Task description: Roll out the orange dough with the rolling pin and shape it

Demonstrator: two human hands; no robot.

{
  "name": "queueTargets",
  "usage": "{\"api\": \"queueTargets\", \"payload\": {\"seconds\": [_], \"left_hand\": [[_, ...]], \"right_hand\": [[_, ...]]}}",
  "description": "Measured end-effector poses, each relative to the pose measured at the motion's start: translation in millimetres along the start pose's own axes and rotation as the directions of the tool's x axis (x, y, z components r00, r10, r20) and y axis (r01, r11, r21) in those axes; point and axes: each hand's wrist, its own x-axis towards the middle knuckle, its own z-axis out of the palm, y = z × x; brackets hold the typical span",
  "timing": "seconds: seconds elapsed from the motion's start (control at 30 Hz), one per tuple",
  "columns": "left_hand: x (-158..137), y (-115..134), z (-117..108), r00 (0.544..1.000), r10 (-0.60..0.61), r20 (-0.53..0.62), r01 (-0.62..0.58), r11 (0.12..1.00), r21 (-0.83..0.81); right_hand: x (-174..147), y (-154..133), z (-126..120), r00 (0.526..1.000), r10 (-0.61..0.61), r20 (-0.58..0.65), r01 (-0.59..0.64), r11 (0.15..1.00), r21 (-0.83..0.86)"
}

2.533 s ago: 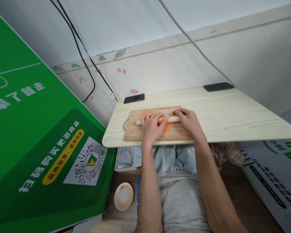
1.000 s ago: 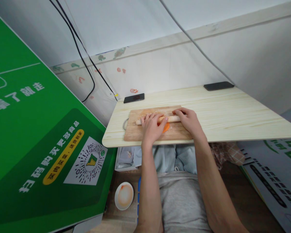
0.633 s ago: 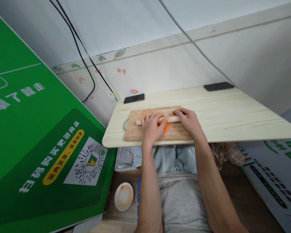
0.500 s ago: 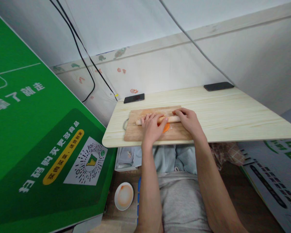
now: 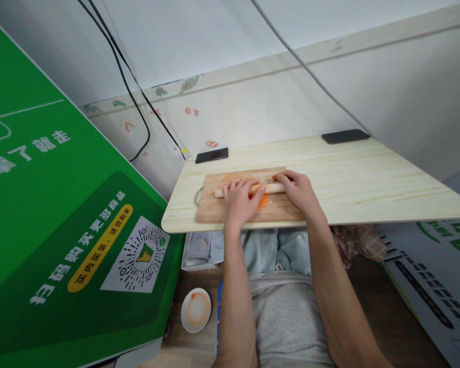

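Note:
A pale wooden rolling pin (image 5: 272, 188) lies across a wooden cutting board (image 5: 212, 210). My left hand (image 5: 240, 198) rests over its left half, fingers curled across the top and thumb along the near side. At the right end, my right hand (image 5: 294, 188) grips the pin between thumb and fingers. A flat orange piece (image 5: 262, 202), which looks like dough, shows just under the near side of the pin; the rest of it is hidden by the pin and my left hand. Pale orange smears mark the board behind the pin.
The board sits near the front edge of a light wood-grain table (image 5: 368, 179). Two dark phones, a left one (image 5: 212, 155) and a right one (image 5: 345, 136), lie at the back. A stained white bowl (image 5: 196, 310) stands below, left of my arm. A green panel (image 5: 80, 230) borders the left.

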Motion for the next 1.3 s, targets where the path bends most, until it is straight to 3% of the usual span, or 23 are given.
{"api": "queueTargets", "payload": {"seconds": [1.3], "left_hand": [[1.3, -0.6, 0.3, 1.0, -0.003, 0.018, 0.003, 1.0, 0.0]], "right_hand": [[-1.7, -1.3, -0.4, 1.0, 0.008, -0.008, -0.008, 1.0, -0.023]]}}
